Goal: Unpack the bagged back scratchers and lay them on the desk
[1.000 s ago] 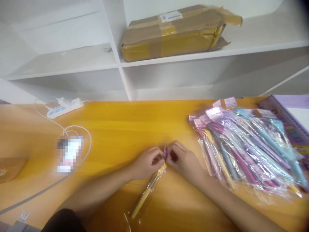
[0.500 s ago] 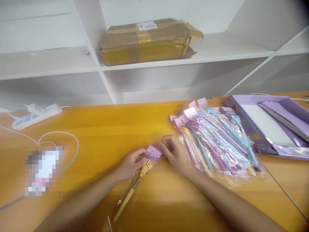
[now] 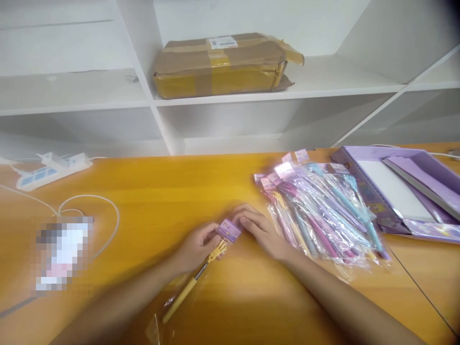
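Observation:
A yellow back scratcher (image 3: 185,292) with a small hand-shaped head and a metal neck lies slantwise in a clear plastic sleeve. At its upper end is a purple header card (image 3: 230,230). My left hand (image 3: 199,247) is closed on the packaged back scratcher near its head, just below the card. Beside the card's upper right corner is my right hand (image 3: 260,232), fingers loosely curved and apart; whether its fingertips touch the card is unclear. To the right lies a pile of packaged back scratchers (image 3: 319,211) in pink, purple, blue and yellow.
A purple patterned box (image 3: 381,191) stands open at the right. At the left are a white power strip (image 3: 53,171), a white cable (image 3: 117,215) and a pixelated object (image 3: 64,254). A taped cardboard box (image 3: 223,67) rests on the white shelf (image 3: 341,81) behind the table.
My right hand has moved slightly left, its fingers reaching closer to the header card's upper corner. My left hand keeps its hold, and the back scratcher's lower end has swung a little left.

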Available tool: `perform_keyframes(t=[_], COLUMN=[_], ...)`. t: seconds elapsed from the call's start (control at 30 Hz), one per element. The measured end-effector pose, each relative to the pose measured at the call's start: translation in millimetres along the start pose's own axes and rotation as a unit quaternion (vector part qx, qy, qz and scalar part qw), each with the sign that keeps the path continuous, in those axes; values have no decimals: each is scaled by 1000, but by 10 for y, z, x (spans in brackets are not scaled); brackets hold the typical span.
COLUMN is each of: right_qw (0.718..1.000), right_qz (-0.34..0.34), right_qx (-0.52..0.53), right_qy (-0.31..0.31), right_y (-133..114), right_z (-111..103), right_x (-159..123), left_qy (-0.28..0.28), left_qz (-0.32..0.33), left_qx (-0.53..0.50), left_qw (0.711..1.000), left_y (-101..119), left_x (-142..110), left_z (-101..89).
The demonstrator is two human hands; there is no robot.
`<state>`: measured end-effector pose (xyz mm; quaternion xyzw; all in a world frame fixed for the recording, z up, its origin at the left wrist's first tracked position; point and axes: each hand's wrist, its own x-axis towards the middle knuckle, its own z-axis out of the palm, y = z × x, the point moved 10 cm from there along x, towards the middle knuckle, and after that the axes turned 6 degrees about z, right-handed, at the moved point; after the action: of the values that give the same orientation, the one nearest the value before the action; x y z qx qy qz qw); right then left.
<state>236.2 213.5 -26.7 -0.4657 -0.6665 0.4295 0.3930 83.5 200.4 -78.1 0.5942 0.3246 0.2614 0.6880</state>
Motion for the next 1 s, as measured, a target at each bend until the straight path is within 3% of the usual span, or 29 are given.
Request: perform_keyframes(t=[0.13,0.2,0.33,0.4,0.47,0.53,0.63,0.7,0.77,0.87,0.93,1.0], right_qw=[1000,998,977,972,977,987,994,994,995,982,950,929], right_qz=[7,13,48,110,148,132,87,72,75,146,193,202], right_qx=[-20,-51,-78,-62,-56,-62,-56,-42,-26,108,219,247], right_qy=[-10,33,191,197,142,69,-32,-66,-60,-55,-107,-185], right_y=[6,40,139,249,276,168,-29,-82,-42,195,279,196], right_z=[60,-13,-366,-369,-161,181,715,910,906,761,786,911], right_x=[13,12,-31,5,124,306,586,705,720,489,198,-113], left_qy=[10,15,15,-33,-102,-152,-192,-200,-163,0,118,208], left_qz=[8,10,41,51,44,37,55,64,61,60,82,110], left_qx=[44,69,140,159,129,74,50,55,31,-39,-60,-46], left_qw=[999,997,989,985,985,985,979,976,984,997,988,971], left_y=[3,-2,63,75,40,10,11,10,13,50,114,196], left_x=[-2,-3,-16,-38,-87,-153,-241,-271,-245,-146,-132,-163], left_z=[-8,-14,-18,78,225,353,502,564,520,167,-121,-342])
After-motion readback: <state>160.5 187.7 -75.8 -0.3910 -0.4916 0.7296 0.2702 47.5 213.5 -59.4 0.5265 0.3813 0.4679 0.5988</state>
